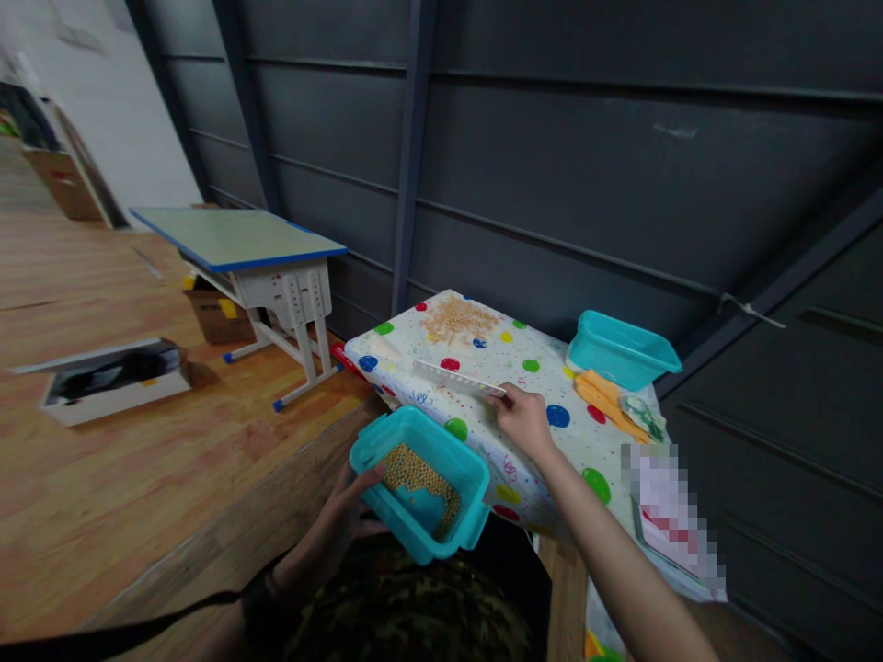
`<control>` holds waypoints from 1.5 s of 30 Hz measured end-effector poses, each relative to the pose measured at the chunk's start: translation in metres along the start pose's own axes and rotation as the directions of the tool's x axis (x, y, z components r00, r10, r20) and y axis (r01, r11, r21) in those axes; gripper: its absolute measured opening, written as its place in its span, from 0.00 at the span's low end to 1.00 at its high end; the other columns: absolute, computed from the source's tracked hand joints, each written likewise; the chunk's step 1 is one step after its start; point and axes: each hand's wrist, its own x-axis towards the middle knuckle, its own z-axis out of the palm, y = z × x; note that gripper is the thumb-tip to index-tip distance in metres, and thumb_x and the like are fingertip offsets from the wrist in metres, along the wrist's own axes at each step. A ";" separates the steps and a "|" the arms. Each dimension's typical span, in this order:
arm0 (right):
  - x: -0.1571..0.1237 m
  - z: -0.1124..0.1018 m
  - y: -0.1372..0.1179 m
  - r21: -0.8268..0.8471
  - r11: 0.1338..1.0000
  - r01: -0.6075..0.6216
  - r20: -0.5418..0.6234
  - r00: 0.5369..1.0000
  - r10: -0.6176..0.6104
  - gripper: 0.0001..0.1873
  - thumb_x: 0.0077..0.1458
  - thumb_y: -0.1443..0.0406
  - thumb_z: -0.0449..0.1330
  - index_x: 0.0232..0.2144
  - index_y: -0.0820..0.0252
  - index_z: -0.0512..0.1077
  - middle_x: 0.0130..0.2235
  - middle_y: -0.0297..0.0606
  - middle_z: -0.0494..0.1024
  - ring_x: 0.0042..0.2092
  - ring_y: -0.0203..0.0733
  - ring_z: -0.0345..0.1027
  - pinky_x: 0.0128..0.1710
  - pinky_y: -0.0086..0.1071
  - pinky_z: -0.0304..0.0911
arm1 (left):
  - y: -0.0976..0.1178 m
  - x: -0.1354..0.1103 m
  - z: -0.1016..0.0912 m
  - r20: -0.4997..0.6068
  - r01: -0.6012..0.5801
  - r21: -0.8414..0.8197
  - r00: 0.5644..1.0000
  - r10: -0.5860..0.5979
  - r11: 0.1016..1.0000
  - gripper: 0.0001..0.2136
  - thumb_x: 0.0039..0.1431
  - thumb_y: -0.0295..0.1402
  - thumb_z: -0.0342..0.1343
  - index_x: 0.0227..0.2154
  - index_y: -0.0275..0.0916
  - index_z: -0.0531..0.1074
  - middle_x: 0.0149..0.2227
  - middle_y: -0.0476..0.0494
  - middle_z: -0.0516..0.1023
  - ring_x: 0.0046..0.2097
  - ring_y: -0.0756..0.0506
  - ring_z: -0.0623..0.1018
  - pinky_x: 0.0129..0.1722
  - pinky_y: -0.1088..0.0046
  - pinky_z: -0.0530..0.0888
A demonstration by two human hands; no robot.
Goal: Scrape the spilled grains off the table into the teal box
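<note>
The left hand (pixel 349 515) grips a teal tub (pixel 420 483) of beans below the bench (pixel 544 432) edge; the right hand (pixel 522 418) clasps a ruler (pixel 459 378).

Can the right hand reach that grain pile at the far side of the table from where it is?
Probably yes: only bare tablecloth lies between the right hand, gripping the ruler, and the grain pile; nothing blocks it.

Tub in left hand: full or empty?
Partly full. In the tub, beans cover part of the floor; bare teal shows beside them. Left hand holds it.
</note>
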 end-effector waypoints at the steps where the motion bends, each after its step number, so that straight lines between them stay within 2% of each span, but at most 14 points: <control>1: 0.000 0.000 0.000 -0.009 1.000 -0.010 -0.004 1.000 0.010 0.10 0.61 0.63 0.60 0.27 0.53 0.77 0.26 0.38 0.82 0.29 0.46 0.74 0.32 0.33 0.58 | 0.000 0.001 0.000 -0.006 0.005 0.002 1.000 -0.005 1.000 0.50 0.58 0.52 0.73 0.78 0.57 0.53 0.77 0.29 0.67 0.65 0.21 0.81 0.54 0.38 0.84; 6: -0.002 0.000 -0.003 -0.016 1.000 -0.003 -0.008 1.000 0.003 0.10 0.61 0.63 0.60 0.28 0.52 0.77 0.26 0.39 0.82 0.29 0.46 0.75 0.32 0.33 0.58 | -0.003 0.005 -0.002 -0.023 0.028 -0.007 0.999 -0.029 1.000 0.51 0.56 0.51 0.75 0.78 0.58 0.54 0.78 0.30 0.66 0.65 0.22 0.81 0.54 0.39 0.85; 9: -0.009 -0.004 -0.004 0.005 1.000 0.011 -0.017 1.000 -0.011 0.10 0.62 0.63 0.59 0.28 0.52 0.77 0.26 0.39 0.83 0.29 0.47 0.75 0.32 0.33 0.59 | -0.004 0.001 0.002 -0.017 0.041 -0.023 0.999 -0.041 0.999 0.50 0.57 0.50 0.74 0.78 0.56 0.54 0.76 0.29 0.69 0.64 0.23 0.83 0.54 0.39 0.85; 13: -0.028 -0.014 0.000 -0.003 1.000 -0.020 -0.052 0.998 0.019 0.11 0.62 0.62 0.58 0.30 0.52 0.79 0.27 0.40 0.83 0.28 0.48 0.76 0.31 0.34 0.59 | -0.003 -0.013 0.018 0.011 0.022 -0.037 1.000 -0.021 0.999 0.46 0.60 0.51 0.73 0.77 0.55 0.58 0.74 0.30 0.71 0.64 0.24 0.83 0.56 0.39 0.84; 17: -0.050 -0.027 0.005 -0.027 0.999 -0.024 -0.089 0.996 0.021 0.13 0.64 0.61 0.56 0.30 0.51 0.79 0.27 0.41 0.83 0.28 0.48 0.76 0.31 0.35 0.60 | -0.002 -0.022 0.036 0.007 0.032 -0.060 0.999 -0.032 0.998 0.47 0.59 0.49 0.74 0.76 0.53 0.58 0.74 0.28 0.72 0.63 0.23 0.83 0.57 0.37 0.83; 22: -0.070 -0.038 0.001 -0.022 1.000 0.017 -0.041 0.999 -0.018 0.15 0.66 0.60 0.55 0.31 0.51 0.79 0.27 0.42 0.83 0.28 0.49 0.77 0.31 0.35 0.62 | -0.001 -0.022 0.047 -0.031 0.044 -0.019 0.999 -0.044 0.999 0.42 0.62 0.48 0.72 0.73 0.50 0.59 0.73 0.26 0.72 0.63 0.24 0.83 0.56 0.37 0.83; 25: -0.081 -0.042 -0.006 -0.008 1.000 0.027 -0.010 1.000 -0.027 0.16 0.68 0.59 0.55 0.30 0.50 0.79 0.25 0.40 0.81 0.27 0.48 0.76 0.31 0.35 0.62 | -0.002 -0.021 0.047 0.004 0.038 -0.012 0.999 -0.038 0.999 0.39 0.62 0.48 0.71 0.71 0.48 0.61 0.72 0.25 0.72 0.64 0.24 0.82 0.57 0.38 0.83; 28: -0.090 -0.045 -0.013 0.036 0.999 0.037 0.003 0.999 -0.037 0.18 0.69 0.57 0.56 0.30 0.49 0.80 0.25 0.39 0.81 0.25 0.48 0.76 0.30 0.36 0.64 | -0.004 -0.021 0.044 0.024 0.035 -0.029 0.999 -0.034 0.999 0.41 0.60 0.50 0.72 0.72 0.49 0.61 0.73 0.26 0.71 0.64 0.23 0.82 0.57 0.38 0.83; 32: -0.095 -0.045 -0.017 0.060 0.998 0.032 -0.078 0.997 -0.027 0.16 0.68 0.57 0.57 0.36 0.48 0.85 0.29 0.41 0.86 0.29 0.50 0.81 0.32 0.37 0.68 | -0.005 -0.022 0.041 0.037 0.023 -0.029 0.999 -0.022 0.999 0.42 0.60 0.51 0.72 0.72 0.48 0.60 0.74 0.26 0.71 0.64 0.24 0.82 0.57 0.38 0.83; 35: -0.096 -0.043 -0.015 0.041 0.999 0.014 -0.169 0.986 -0.007 0.19 0.69 0.56 0.56 0.36 0.50 0.85 0.30 0.42 0.87 0.30 0.50 0.82 0.32 0.36 0.69 | -0.005 -0.023 0.041 0.037 0.019 -0.021 0.999 -0.018 1.000 0.41 0.61 0.51 0.71 0.72 0.49 0.61 0.75 0.27 0.69 0.64 0.25 0.82 0.57 0.39 0.83; 40: -0.093 -0.039 -0.008 0.004 1.000 0.003 -0.280 0.960 -0.001 0.24 0.72 0.52 0.54 0.29 0.54 0.81 0.26 0.41 0.85 0.25 0.46 0.77 0.29 0.33 0.63 | -0.004 -0.020 0.041 0.019 0.032 -0.004 0.999 -0.031 0.999 0.37 0.66 0.50 0.68 0.72 0.50 0.60 0.78 0.29 0.65 0.63 0.27 0.83 0.57 0.40 0.84; 45: -0.080 -0.045 0.009 -0.114 0.984 -0.137 -0.301 0.949 0.097 0.28 0.70 0.48 0.52 0.23 0.54 0.75 0.23 0.44 0.80 0.22 0.46 0.70 0.28 0.35 0.54 | -0.003 -0.023 0.041 0.038 0.015 -0.005 0.999 -0.015 1.000 0.38 0.66 0.49 0.68 0.73 0.48 0.60 0.74 0.27 0.70 0.61 0.27 0.84 0.56 0.41 0.85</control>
